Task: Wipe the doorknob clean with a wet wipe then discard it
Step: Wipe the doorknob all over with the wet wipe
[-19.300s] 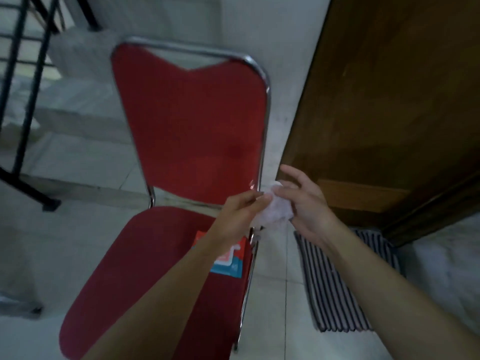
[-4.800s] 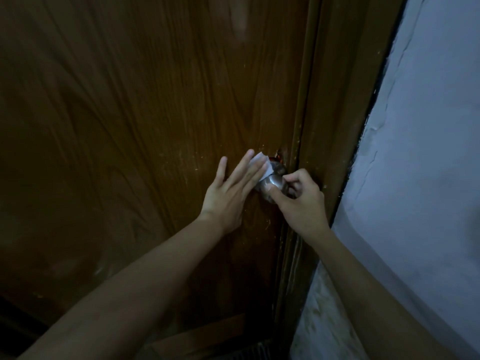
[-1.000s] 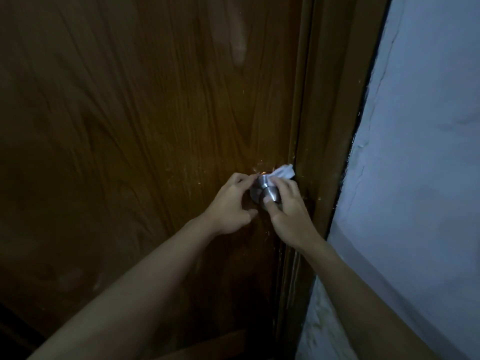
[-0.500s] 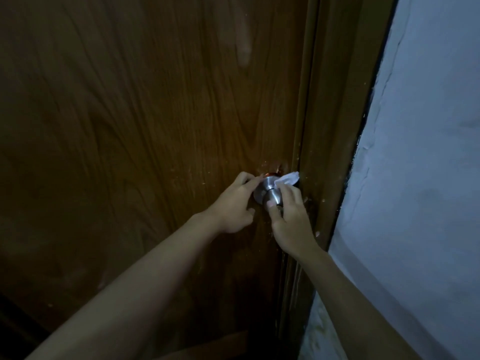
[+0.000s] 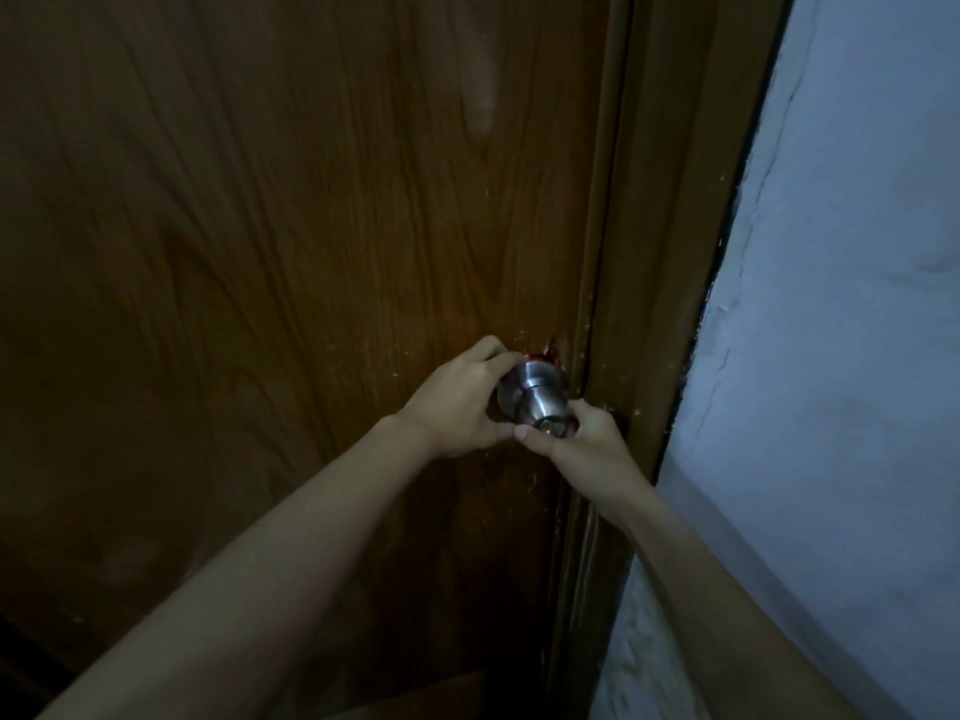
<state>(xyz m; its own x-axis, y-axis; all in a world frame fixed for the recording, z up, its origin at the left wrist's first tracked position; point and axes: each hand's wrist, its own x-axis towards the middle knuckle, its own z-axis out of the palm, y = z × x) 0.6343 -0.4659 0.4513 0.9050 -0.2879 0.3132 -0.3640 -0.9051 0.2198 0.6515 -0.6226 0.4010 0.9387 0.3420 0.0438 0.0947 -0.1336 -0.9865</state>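
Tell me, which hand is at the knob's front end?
The right hand: its fingers pinch the doorknob's tip, while the left hand is back beside its base.

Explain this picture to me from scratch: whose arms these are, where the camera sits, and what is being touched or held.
There is no machine here. The camera is worn on a person's head and looks forward and down, so the two bare arms are that person's own. The left hand curls around the left side of a metal doorknob on a dark wooden door. The right hand pinches the knob's front end. To the right are the door frame and a pale wall. The job is wiping the knob, but no wipe shows in this picture; it may be hidden inside a hand.
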